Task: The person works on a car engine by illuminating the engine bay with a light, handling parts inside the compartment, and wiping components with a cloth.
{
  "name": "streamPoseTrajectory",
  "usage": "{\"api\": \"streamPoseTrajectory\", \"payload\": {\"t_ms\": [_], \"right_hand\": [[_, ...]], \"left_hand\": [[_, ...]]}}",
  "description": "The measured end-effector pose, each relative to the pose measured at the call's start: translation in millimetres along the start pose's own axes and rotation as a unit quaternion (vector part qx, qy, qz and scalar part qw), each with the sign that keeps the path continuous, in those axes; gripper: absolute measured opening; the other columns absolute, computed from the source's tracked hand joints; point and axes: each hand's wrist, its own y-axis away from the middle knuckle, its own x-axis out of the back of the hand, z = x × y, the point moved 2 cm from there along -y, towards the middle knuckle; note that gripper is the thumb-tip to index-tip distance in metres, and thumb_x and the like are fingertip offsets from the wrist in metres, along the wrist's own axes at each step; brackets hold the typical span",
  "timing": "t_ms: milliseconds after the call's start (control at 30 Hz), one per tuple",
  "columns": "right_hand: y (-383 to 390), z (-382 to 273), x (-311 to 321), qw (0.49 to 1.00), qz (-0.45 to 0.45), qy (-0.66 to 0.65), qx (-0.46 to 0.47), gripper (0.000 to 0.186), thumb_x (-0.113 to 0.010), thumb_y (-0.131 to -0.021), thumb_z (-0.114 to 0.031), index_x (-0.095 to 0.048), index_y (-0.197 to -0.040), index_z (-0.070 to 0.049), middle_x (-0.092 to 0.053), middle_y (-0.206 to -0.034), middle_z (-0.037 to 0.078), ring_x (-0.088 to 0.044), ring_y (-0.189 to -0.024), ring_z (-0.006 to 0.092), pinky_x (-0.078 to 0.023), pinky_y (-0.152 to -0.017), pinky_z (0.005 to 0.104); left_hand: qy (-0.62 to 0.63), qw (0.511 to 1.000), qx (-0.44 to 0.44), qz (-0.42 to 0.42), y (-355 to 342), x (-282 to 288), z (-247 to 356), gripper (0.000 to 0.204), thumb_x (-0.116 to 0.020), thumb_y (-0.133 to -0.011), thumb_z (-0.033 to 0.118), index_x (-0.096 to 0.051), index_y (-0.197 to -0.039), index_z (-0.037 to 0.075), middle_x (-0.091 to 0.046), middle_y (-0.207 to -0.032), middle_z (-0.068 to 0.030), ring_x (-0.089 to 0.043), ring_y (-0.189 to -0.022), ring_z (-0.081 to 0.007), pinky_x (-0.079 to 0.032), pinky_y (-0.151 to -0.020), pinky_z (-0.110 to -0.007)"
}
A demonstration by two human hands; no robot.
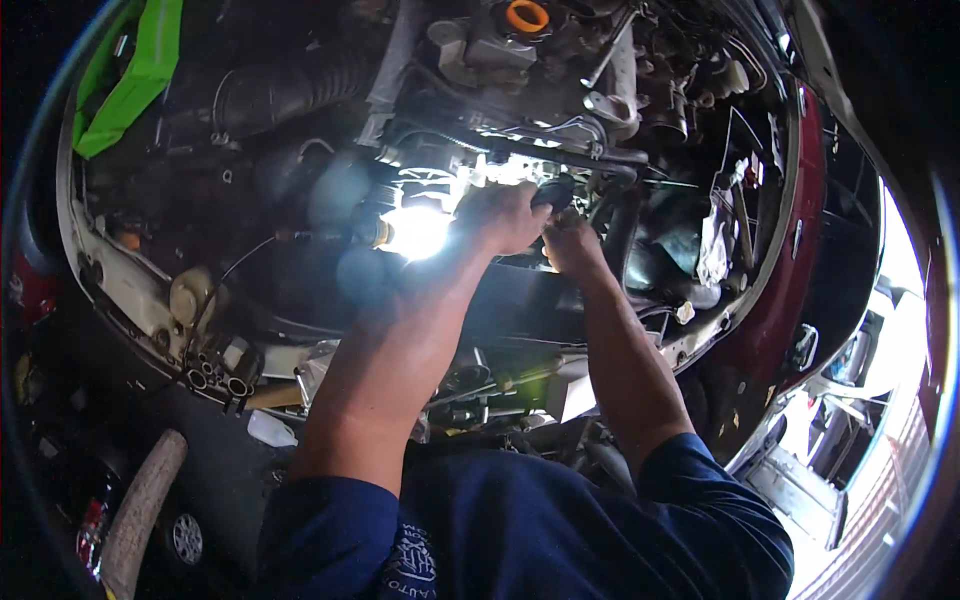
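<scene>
Both my arms reach into the engine bay of a car, where the hands meet close together deep among the parts. My left hand [505, 217] is closed, with a dark rounded part [554, 192] at its fingers. Just to the right and slightly nearer, my right hand [573, 243] is closed too; what it grips is hidden. Left of the hands, a lit work lamp [415, 234] glares and washes out the metal around it. A dark hose [622, 235] runs down beside my right hand.
An orange ring [527, 15] sits on the engine at the far side. Several socket-like metal pieces [222, 375] rest on the near-left front edge. A green piece [135, 85] stands at far left. The red fender [800, 220] borders the right; a pale thick stick [145, 510] leans at near left.
</scene>
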Motion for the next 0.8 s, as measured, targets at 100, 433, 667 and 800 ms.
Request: {"api": "streamPoseTrajectory", "payload": {"t_ms": [100, 433, 667, 800], "right_hand": [[-1, -21, 10, 1.000, -0.001, 0.021, -0.001, 0.030, -0.046, -0.089, -0.018, -0.056, -0.111, 0.000, -0.062, -0.105, 0.026, -0.062, -0.095, 0.0406, -0.051, -0.082, 0.0455], [5, -2, 4, 1.000, 0.013, -0.026, 0.009, 0.032, -0.048, -0.089, -0.014, -0.053, -0.118, -0.002, -0.064, -0.105, 0.022, -0.063, -0.095, 0.0375, -0.052, -0.080, 0.0409], [-2, 21, -15, 0.919, -0.031, 0.285, 0.271, 0.015, -0.056, -0.079, -0.010, -0.065, -0.084, 0.001, -0.065, -0.082, 0.021, -0.065, -0.075, 0.0367, -0.053, -0.064, 0.0431], [16, 2, 1, 0.981, 0.091, 0.055, 0.163, 0.015, -0.059, -0.073, -0.014, -0.066, -0.070, -0.001, -0.066, -0.078, 0.018, -0.066, -0.072, 0.0331, -0.054, -0.060, 0.0404]], "left_hand": [[0.000, 0.999, 0.017, -0.037, -2, -1, 1, 0.054, -0.047, -0.093, 0.043, -0.049, -0.131, 0.004, -0.060, -0.120, -0.0221, -0.058, -0.110, -0.0376, -0.044, -0.096, -0.046], [0.050, 0.999, -0.015, 0.005, -2, -3, -3, 0.049, -0.054, -0.090, 0.037, -0.051, -0.128, 0.006, -0.061, -0.117, -0.0211, -0.058, -0.108, -0.0379, -0.045, -0.094, -0.046], [0.110, 0.994, 0.019, -0.002, -7, 3, -3, 0.044, -0.048, -0.093, 0.038, -0.053, -0.125, 0.008, -0.062, -0.116, -0.0207, -0.058, -0.109, -0.0381, -0.045, -0.094, -0.045], [0.144, 0.989, 0.039, -0.016, -11, 5, -6, 0.045, -0.045, -0.095, 0.038, -0.053, -0.123, 0.004, -0.059, -0.119, -0.0242, -0.056, -0.112, -0.0403, -0.044, -0.095, -0.045]]}}
